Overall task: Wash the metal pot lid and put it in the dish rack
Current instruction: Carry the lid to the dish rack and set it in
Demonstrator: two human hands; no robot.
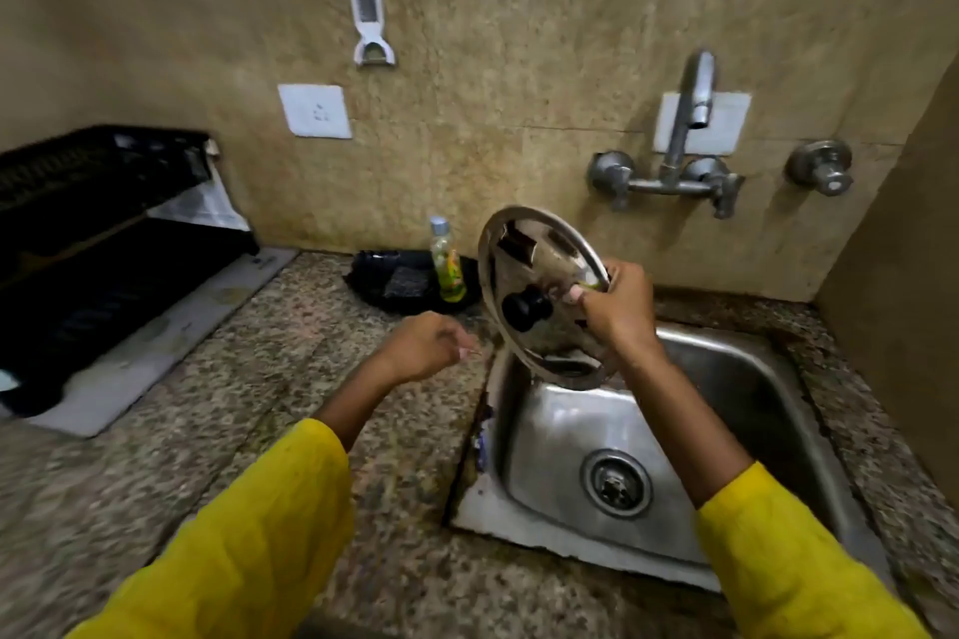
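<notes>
The metal pot lid, round and shiny with a black knob, is held upright over the left rim of the steel sink. My right hand grips its right edge, with something green and small pressed between the fingers and the lid. My left hand hovers over the counter just left of the lid, fingers loosely curled, holding nothing that I can see. The black dish rack stands at the far left on a grey mat.
A wall tap with two knobs hangs above the sink, no water running. A black soap tray with a scrubber and a dish-soap bottle sit behind the lid. A speckled granite counter lies between rack and sink.
</notes>
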